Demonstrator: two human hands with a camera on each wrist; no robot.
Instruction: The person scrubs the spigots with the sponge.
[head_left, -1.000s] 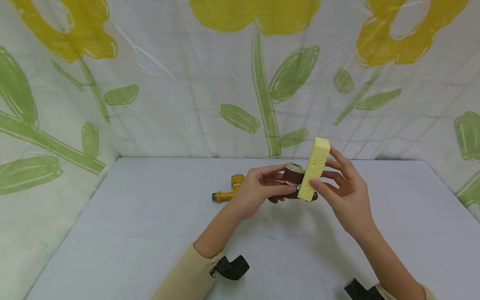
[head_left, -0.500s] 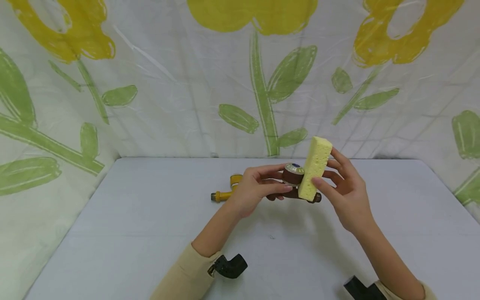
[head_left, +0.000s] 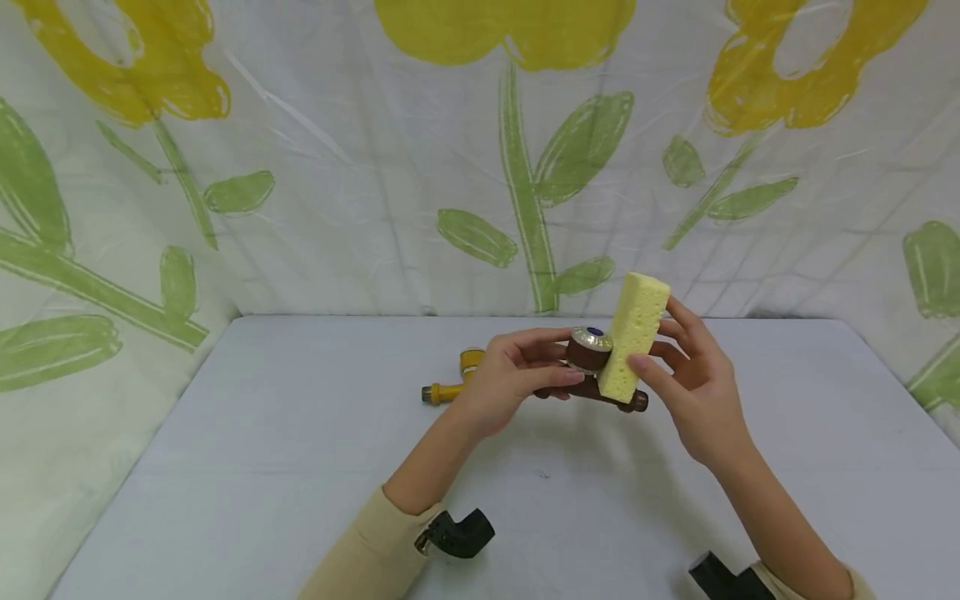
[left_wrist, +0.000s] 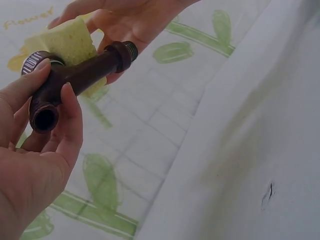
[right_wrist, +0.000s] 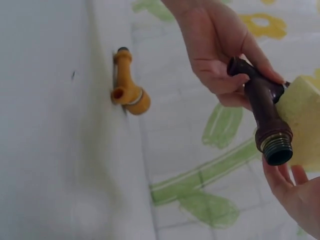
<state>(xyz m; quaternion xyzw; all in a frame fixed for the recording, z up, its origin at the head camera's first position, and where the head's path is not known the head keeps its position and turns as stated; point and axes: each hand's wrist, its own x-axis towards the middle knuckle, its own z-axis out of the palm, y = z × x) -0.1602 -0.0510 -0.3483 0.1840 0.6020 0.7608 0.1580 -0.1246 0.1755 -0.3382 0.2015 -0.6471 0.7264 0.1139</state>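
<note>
My left hand (head_left: 495, 387) grips a brown faucet (head_left: 588, 354) by its knob and body, above the table. The knob's silver cap has a blue dot. In the left wrist view the faucet's threaded end (left_wrist: 131, 51) points away from the left hand, and an open spout faces the camera. My right hand (head_left: 705, 400) pinches a yellow sponge (head_left: 636, 337) between thumb and fingers. The sponge stands nearly upright against the faucet, beside the knob, and covers part of its body. In the right wrist view, the sponge (right_wrist: 302, 122) hides some of the right fingers.
A yellow faucet (head_left: 446, 393) lies on the white table (head_left: 300, 467) behind my left hand, which partly covers it. A white sheet (head_left: 337, 208) painted with flowers hangs behind the table. Black wrist cameras (head_left: 461, 533) project from the sleeves.
The sponge has shifted slightly to the right, together with my right fingers. The brown faucet has turned a little, and its threaded end shows farther right past the sponge.
</note>
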